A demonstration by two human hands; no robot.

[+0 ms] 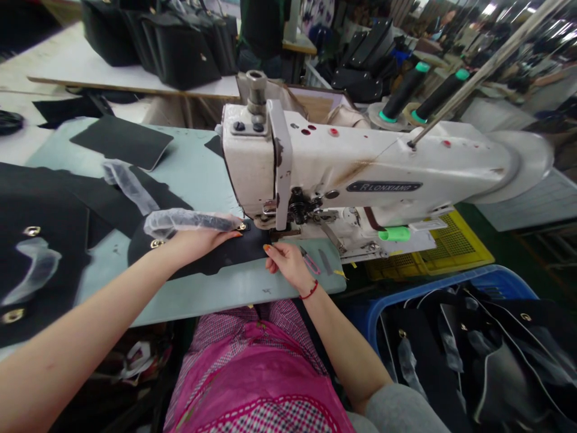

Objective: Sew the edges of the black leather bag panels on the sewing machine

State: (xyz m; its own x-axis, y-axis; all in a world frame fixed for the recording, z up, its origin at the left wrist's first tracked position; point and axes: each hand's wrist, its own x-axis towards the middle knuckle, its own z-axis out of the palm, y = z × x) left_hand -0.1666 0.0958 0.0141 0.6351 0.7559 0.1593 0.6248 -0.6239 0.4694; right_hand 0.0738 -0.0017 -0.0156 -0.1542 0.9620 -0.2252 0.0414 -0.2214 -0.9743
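A black bag panel (220, 257) lies on the machine bed, its right end beside the presser foot of the sewing machine (252, 159). Its plastic-wrapped handle (184, 221) is fixed with gold-coloured fittings. My left hand (205, 243) rests flat on the panel, fingers stretched towards the right fitting and partly covered by the handle. Near the needle area, my right hand (286, 261) pinches the panel's right edge between thumb and finger, the other fingers curled. Small pink-handled thread snips (310, 261) lie just right of that hand.
More black panels (40, 222) lie at the left, one loose piece (121, 141) behind them. A blue basket (374, 313) of handled panels stands at lower right, near a yellow crate (469, 243). Black thread cones (406, 90) stand behind the machine. Finished-looking black bags (180, 48) sit on the back table.
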